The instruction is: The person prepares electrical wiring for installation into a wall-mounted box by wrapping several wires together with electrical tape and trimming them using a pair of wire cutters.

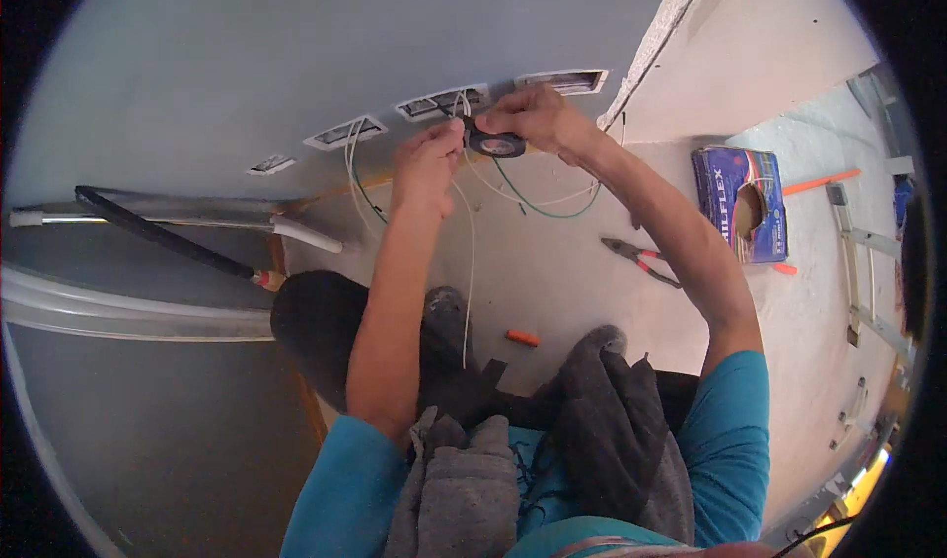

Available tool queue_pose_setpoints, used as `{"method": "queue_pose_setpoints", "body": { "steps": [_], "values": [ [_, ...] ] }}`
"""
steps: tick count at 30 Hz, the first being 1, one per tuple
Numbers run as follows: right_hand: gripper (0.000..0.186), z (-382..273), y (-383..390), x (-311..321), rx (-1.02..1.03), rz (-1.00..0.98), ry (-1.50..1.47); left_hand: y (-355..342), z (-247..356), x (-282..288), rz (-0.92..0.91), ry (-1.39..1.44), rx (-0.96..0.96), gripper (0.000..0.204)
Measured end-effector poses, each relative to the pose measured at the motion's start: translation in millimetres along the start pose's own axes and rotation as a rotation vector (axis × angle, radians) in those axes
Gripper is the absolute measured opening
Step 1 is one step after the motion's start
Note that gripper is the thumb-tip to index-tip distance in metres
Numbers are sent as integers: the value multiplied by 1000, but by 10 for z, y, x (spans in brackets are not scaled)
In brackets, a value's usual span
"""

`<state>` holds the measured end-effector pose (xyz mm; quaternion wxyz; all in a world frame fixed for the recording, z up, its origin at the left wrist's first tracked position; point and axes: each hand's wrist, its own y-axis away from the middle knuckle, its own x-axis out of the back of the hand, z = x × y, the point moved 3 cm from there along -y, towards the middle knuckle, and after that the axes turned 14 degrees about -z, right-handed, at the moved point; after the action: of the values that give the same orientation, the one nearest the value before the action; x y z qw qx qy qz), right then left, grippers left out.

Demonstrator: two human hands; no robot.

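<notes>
At a recessed wall box (419,105), my left hand (429,163) is closed, fingertips pinching white wires (472,272) that hang from it, close against black tape. My right hand (541,122) grips a black roll of electrical tape (498,145) beside the left fingertips; the exact wrapping at the fingertips is too small to make out. A green wire (533,206) loops down below the hands among white ones. More wires come out of another box (335,136) to the left, and a further box (559,82) sits to the right.
Red-handled pliers (628,251), an orange cylindrical tool (523,338) and a blue cardboard box (710,203) lie on the floor (562,282). Pipes and a black tube (158,230) lie along the left; a ladder-like metal piece (868,244) is at the right. My folded legs are below.
</notes>
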<state>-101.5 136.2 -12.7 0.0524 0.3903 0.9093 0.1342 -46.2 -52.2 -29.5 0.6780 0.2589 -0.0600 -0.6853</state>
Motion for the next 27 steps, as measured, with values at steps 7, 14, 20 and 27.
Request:
{"method": "queue_pose_setpoints", "body": {
  "steps": [7,14,20,27],
  "values": [
    [36,-43,-46,-34,-1,-62,-47,156,82,-122,-87,252,-47,6],
    [40,91,-205,-89,-26,-280,-366,261,4,-380,36,529,-145,11],
    [41,90,-285,-206,147,-513,-588,336,130,-455,-229,615,-239,16],
    [38,128,-204,-205,126,-205,-551,144,-76,-303,-53,535,-191,37]
  ]
}}
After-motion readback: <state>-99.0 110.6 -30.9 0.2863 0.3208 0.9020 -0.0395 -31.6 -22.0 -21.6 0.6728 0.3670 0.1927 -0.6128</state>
